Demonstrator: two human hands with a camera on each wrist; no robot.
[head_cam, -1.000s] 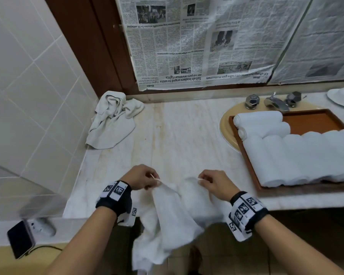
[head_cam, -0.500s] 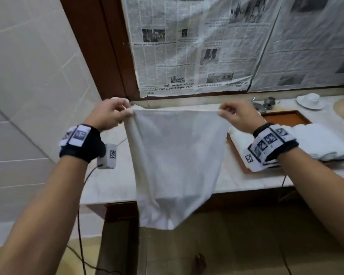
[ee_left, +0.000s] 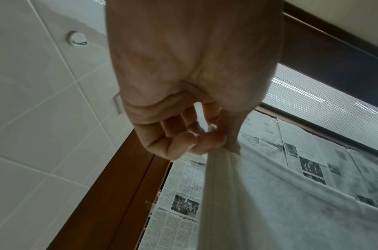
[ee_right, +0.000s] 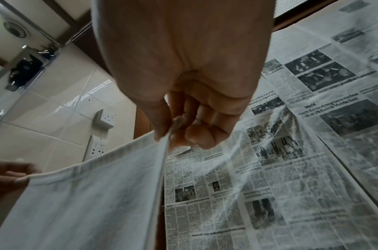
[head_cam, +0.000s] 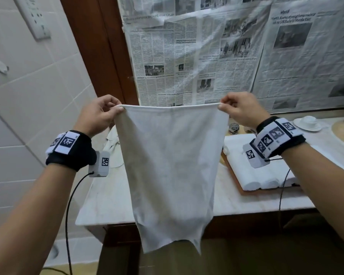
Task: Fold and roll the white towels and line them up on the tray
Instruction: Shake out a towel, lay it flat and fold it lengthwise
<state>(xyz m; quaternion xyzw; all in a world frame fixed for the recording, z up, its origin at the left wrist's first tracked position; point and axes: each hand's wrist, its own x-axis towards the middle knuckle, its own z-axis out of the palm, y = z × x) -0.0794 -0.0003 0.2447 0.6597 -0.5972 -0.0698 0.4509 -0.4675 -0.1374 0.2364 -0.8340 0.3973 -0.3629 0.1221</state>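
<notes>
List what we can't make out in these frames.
- Head view: held towel hides the counter behind it and most of the crumpled towel.
- Head view: right hand and wristband cover part of the tray; roll count unclear.
- Wrist views: tray out of frame.

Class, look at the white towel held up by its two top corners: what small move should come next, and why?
Probably lower the towel flat onto the counter. The left hand and right hand each pinch a top corner, so it hangs spread and unfolded in the air, while rolled towels already lie on the tray.
</notes>
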